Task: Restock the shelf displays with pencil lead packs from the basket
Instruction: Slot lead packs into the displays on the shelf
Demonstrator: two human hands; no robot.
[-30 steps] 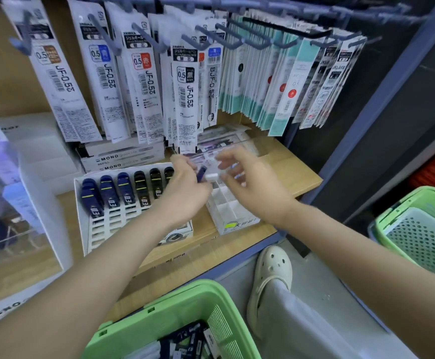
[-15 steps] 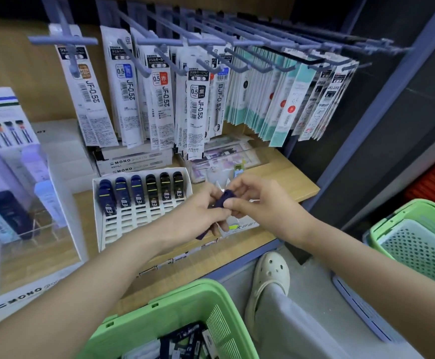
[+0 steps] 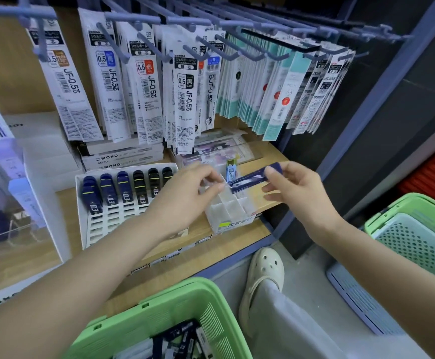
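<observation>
Pencil lead packs (image 3: 180,340), slim and dark, lie loose in the green plastic basket (image 3: 159,304) below the wide wooden shelf (image 3: 270,154). The basket sits just under the shelf edge, probably so each pack is only a short lift away. On the shelf, a white slotted display tray (image 3: 112,221) leans back with its dark blue and black packs (image 3: 107,190) standing label-out in the upper rows. The lower slots are bare, so there is room to fill. Just beside it to the right stands a small clear plastic box with dividers (image 3: 226,211). One narrow pack (image 3: 231,169) is upright in a back compartment and the front ones look empty.

The person's right hand (image 3: 296,187) pinches one long dark blue pack (image 3: 250,178) by its upper end, between thumb and fingertips. It is held tilted, low end over the clear box, which I take as lining it up to drop into a compartment. The left hand (image 3: 185,195) is at the box's near-left corner with fingers curved, perhaps steadying it. Whether it grips or even touches anything, I cannot tell from here.
</observation>
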